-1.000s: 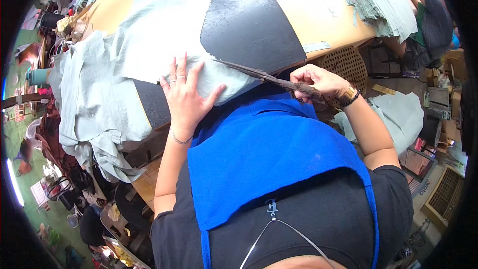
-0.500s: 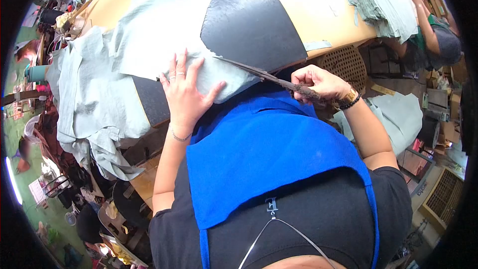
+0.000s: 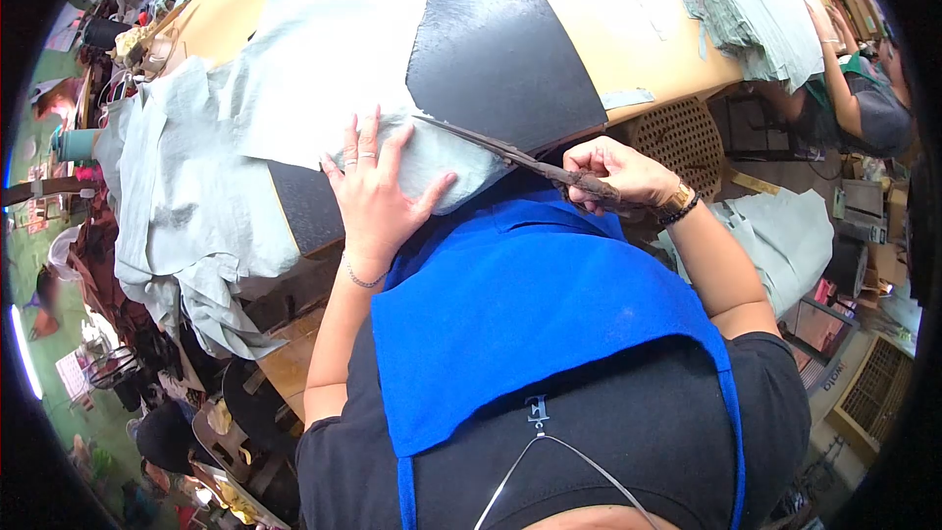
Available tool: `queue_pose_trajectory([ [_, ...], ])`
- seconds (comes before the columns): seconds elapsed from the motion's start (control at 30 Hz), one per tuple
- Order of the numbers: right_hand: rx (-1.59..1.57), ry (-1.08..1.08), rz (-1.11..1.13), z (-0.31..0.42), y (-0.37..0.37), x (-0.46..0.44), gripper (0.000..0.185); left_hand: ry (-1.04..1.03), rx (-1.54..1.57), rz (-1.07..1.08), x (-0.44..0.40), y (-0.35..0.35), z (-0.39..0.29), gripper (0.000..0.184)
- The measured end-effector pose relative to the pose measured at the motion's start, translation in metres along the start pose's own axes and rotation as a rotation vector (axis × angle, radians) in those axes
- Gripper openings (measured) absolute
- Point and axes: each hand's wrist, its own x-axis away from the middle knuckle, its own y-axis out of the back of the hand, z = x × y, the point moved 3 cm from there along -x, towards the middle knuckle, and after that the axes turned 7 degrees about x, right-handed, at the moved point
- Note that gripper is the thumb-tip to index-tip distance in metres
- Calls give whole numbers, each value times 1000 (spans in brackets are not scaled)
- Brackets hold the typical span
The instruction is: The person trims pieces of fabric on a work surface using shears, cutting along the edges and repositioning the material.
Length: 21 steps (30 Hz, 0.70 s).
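Pale green fabric (image 3: 324, 79) lies over the table, its near edge by my body. My left hand (image 3: 376, 182) rests flat on this fabric with the fingers spread. My right hand (image 3: 620, 175) is closed around the wrapped handles of long dark scissors (image 3: 510, 152). The blades point left along the fabric's cut edge, with the tip just right of my left fingers. Under the fabric and beyond the blades, a black board (image 3: 500, 39) shows on the table.
The yellow tabletop (image 3: 599, 10) carries a stack of green fabric pieces (image 3: 751, 15) at the far right. More fabric (image 3: 196, 196) hangs over the left edge. A perforated brown stool (image 3: 677, 142) stands near my right hand. Another person (image 3: 863, 98) is at the right.
My right hand and the scissors have shifted slightly left and down. My left hand sits a little further right and lower. The other person's arms have moved.
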Motion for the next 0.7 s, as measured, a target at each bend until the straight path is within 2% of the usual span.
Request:
queue_pose_trajectory([
  [0.1, 3, 8, 31, -2, 1, 5, 24, 11, 3, 3, 0, 1, 0, 64],
  [0.37, 21, -14, -8, -6, -3, 2, 24, -27, 33, -6, -2, 0, -9, 62],
  [0.5, -76, 56, -22, -9, -6, -4, 24, -23, 27, 3, -2, 0, -13, 60],
  [0.7, -40, 14, -17, -8, -5, 4, 22, 1, 77, 47, -11, 1, 4, 62],
])
